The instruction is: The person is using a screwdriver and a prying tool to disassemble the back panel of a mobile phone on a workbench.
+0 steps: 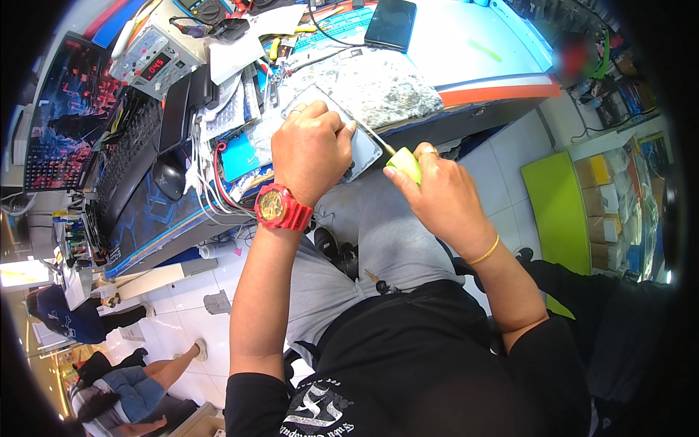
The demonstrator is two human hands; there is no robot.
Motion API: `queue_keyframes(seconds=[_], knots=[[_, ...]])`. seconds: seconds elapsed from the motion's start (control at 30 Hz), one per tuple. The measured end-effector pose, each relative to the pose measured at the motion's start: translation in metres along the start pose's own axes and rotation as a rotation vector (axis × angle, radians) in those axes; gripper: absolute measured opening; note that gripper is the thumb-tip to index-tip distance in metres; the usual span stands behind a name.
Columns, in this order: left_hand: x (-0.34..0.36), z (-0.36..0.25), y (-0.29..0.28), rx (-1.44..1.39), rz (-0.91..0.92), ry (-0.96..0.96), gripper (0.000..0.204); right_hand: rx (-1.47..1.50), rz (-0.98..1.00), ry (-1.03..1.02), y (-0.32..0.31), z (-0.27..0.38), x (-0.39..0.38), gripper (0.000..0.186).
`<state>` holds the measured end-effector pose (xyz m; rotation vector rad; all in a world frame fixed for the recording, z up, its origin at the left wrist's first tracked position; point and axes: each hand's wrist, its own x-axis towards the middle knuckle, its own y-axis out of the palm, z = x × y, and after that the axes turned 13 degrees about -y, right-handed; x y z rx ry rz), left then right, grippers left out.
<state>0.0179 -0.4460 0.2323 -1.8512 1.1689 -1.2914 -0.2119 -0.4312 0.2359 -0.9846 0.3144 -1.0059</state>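
Observation:
My left hand (pixel 313 149), with a red watch (pixel 280 207) at its wrist, is closed over a flat grey phone-like device (pixel 366 151) at the near edge of the bench. The fingers hide much of the device; its upper corner shows beyond the knuckles. In my right hand (pixel 443 191), just to the right, is a green-handled screwdriver (pixel 405 164). Its thin shaft points up and left along the device's right edge. Whether the tip touches the device I cannot tell.
A stone-patterned slab (pixel 371 87) lies beyond my hands, with a dark phone (pixel 391 25) farther back. Cables, a blue card (pixel 240 156), a mouse (pixel 168 179), a keyboard (pixel 120 160) and a power supply (pixel 156 62) crowd the left. A green panel (pixel 557 218) stands at right.

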Motion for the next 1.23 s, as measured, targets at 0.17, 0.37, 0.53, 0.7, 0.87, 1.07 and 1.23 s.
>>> queue_keyframes(seconds=[0.17,0.37,0.53,0.7,0.87,1.07,1.23], knots=[[0.0,0.0,0.001,-0.003,-0.003,0.002,0.023,0.034,-0.027,0.01,-0.002,-0.008,0.001,0.051],[-0.001,0.002,0.0,-0.004,0.005,0.0,0.02,0.018,0.033,-0.016,-0.007,-0.003,0.001,0.05],[-0.009,0.012,-0.002,-0.113,0.025,0.054,0.007,0.175,-0.087,0.005,0.005,-0.011,0.002,0.046],[-0.022,0.015,-0.006,-0.16,-0.001,0.094,0.007,0.885,-0.1,0.289,0.01,-0.016,-0.015,0.042],[-0.026,0.012,-0.007,-0.189,0.017,0.063,0.007,1.171,-0.049,0.257,0.04,-0.021,-0.02,0.046],[-0.038,0.015,-0.001,-0.223,-0.025,0.093,0.01,1.328,-0.045,0.226,0.063,-0.013,0.001,0.046],[-0.033,0.028,-0.007,-0.154,-0.035,0.027,0.013,1.312,-0.091,0.236,0.064,-0.01,0.002,0.047]])
